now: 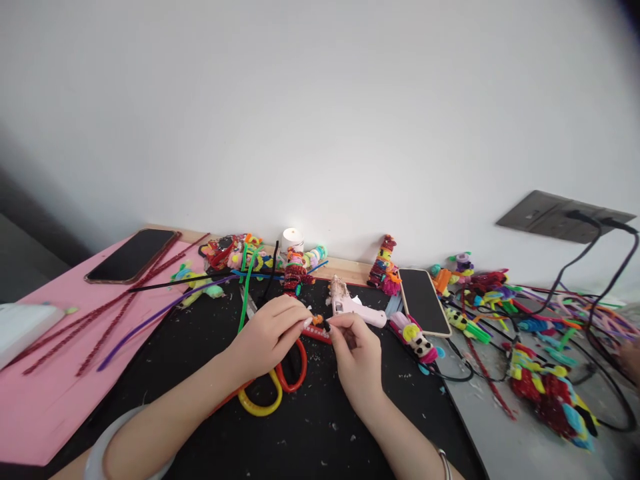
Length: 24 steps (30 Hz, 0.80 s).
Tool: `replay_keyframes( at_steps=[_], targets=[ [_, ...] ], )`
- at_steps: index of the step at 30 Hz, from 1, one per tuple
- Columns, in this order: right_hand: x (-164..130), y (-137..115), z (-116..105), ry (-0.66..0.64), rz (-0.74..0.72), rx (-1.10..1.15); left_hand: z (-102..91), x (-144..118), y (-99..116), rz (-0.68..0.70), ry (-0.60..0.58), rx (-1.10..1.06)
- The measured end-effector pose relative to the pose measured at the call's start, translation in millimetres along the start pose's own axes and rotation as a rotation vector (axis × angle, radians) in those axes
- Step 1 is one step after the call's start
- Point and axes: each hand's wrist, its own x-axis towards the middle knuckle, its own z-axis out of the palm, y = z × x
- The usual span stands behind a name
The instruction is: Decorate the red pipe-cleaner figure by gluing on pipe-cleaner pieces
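Over the black work mat (310, 440), my left hand (275, 331) and my right hand (356, 353) meet with their fingertips almost together. Between them is a small piece of orange and black pipe cleaner (319, 320). My left thumb and fingers pinch its orange end; my right thumb and fingers pinch the black end. Just below the piece lies a flat red object with white marks (316, 333), partly covered by my fingers. A pair of scissors (260, 408) with yellow and red handles lies under my left wrist, blades mostly hidden. Behind my right hand rests a pale pink glue gun (360, 312).
Pipe-cleaner figures (299, 272) stand along the wall, near a white roll (293, 239). A phone (133, 255) and loose stems lie on the pink board (35, 407). Right are another phone (425, 303), more figures (553, 400), black cables (607, 267), and another person's hand (630, 360).
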Motion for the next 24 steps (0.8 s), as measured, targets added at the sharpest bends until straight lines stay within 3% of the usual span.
replay_keyframes(
  at_steps=[10, 24],
  targets=[
    [3.8, -5.9, 0.7, -0.147, -0.034, -0.023, 1.1, 1.0, -1.5, 0.008, -0.031, -0.024],
    [5.5, -0.9, 1.5, -0.115, 0.019, 0.019, 0.8, 3.1, -2.2, 0.011, -0.059, -0.019]
  ],
)
